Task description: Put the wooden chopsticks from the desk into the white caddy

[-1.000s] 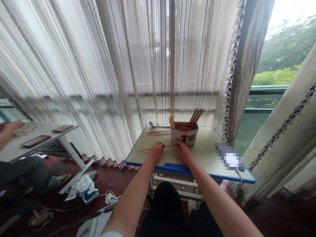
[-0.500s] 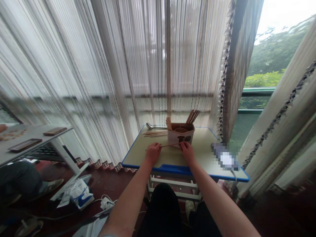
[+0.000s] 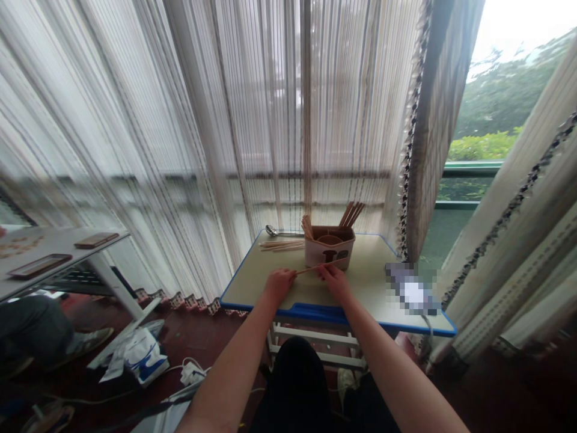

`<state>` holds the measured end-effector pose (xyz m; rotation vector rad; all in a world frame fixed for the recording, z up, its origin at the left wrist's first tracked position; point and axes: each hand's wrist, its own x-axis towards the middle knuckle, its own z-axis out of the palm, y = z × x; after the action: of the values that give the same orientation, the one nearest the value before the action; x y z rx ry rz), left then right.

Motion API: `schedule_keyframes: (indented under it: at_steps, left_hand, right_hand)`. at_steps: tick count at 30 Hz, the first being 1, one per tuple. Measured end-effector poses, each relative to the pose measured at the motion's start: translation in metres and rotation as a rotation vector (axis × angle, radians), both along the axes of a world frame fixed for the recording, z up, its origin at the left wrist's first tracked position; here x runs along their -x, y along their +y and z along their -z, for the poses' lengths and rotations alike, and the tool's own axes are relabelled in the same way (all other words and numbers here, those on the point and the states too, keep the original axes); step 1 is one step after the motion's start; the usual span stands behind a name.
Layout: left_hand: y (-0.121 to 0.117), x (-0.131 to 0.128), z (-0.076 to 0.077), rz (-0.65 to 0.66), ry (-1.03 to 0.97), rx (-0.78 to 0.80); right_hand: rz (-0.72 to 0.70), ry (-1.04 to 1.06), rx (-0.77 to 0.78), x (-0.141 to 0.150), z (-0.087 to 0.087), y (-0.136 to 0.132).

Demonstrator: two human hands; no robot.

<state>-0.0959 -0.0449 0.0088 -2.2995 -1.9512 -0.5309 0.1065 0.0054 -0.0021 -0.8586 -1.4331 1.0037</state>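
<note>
— Stick (image 3: 317, 267)?
— Across, between both hands, rising rightward toward the holder (image 3: 328, 252).
— Right hand (image 3: 336, 281)?
— Nearer, half closed, pinching it.
— Left hand (image 3: 280, 285)?
— Curled, just beside the stick's left end; grip unclear.

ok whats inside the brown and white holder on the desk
The brown and white holder has thin wooden sticks at its left end, darker chopsticks at its right, and a round brown piece between them. Its walls hide their lower parts.
</note>
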Motion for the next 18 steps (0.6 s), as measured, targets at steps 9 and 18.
schedule_keyframes:
  at_steps: [9,18]
  left_hand:
    - [0.006,0.001,0.004,0.024,-0.042,-0.064]
    - [0.017,-0.013,0.009,0.084,-0.222,-0.093]
  right_hand:
    - [0.01,-0.003,-0.068,-0.016,-0.027,0.016]
    - [0.053,-0.14,-0.236,-0.036,-0.102,0.013]
